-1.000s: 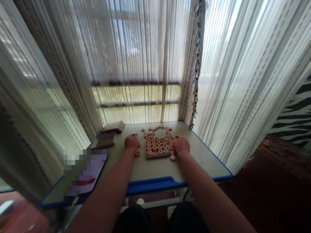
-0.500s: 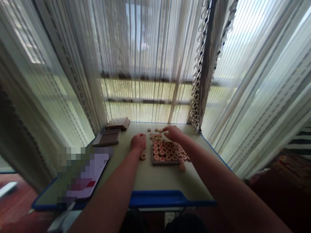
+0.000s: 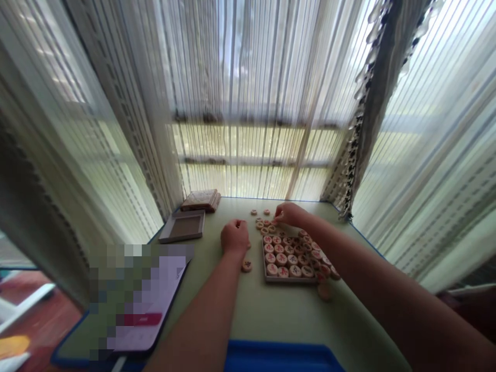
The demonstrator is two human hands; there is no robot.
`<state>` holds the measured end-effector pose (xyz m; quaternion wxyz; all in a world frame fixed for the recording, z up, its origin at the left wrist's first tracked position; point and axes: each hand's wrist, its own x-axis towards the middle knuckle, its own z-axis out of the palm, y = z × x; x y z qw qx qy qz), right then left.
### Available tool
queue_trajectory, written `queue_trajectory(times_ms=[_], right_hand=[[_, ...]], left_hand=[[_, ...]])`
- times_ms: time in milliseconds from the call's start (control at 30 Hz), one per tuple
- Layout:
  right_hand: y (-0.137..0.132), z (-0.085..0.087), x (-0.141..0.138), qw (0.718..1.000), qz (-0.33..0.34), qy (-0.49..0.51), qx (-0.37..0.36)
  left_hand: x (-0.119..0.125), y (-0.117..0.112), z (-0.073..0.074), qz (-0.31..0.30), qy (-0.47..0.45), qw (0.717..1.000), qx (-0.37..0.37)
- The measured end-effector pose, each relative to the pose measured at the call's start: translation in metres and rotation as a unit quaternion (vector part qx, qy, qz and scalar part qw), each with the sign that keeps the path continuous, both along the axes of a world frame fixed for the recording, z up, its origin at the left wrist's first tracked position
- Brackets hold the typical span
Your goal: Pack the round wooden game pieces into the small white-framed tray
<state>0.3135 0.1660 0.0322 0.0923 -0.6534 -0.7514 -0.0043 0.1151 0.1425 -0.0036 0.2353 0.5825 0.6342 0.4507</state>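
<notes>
My left hand (image 3: 234, 237) is curled into a fist left of the box; whatever it holds, if anything, is hidden. A round wooden Chinese chess piece (image 3: 247, 265) lies just below it, and another is partly covered at its wrist. My right hand (image 3: 290, 214) reaches past the box with fingertips pinched, seemingly on a chess piece mostly hidden by them. Several loose pieces (image 3: 265, 231) lie beside those fingertips. Rows of pieces with red and dark characters fill much of the shallow box (image 3: 284, 280). More pieces (image 3: 324, 291) lie along its right side, partly behind my right forearm.
A shallow tray-like lid (image 3: 181, 239) lies at the left, with a folded board or stack (image 3: 201, 199) behind it. A tablet (image 3: 170, 281), partly pixelated, rests at the front left. The green table has a blue trough (image 3: 279, 356) at its front edge. Curtains (image 3: 248, 170) hang behind.
The view has shifted, so the table sits further right and looks closer. My right fingers have closed and come nearer the loose cluster; one back piece no longer shows. My left hand stays fisted.
</notes>
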Motion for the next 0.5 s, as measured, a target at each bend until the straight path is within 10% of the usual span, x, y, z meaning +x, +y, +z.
queue_trajectory(times_ms=[233, 500], right_hand=[[-0.021, 0.008, 0.000, 0.998, -0.022, 0.038, 0.041], [-0.120, 0.005, -0.015, 0.928, 0.036, 0.330, 0.168]], left_hand=[[-0.002, 0.002, 0.000, 0.021, 0.001, 1.000, 0.005], [0.003, -0.014, 0.017, -0.083, -0.040, 0.991, 0.096]])
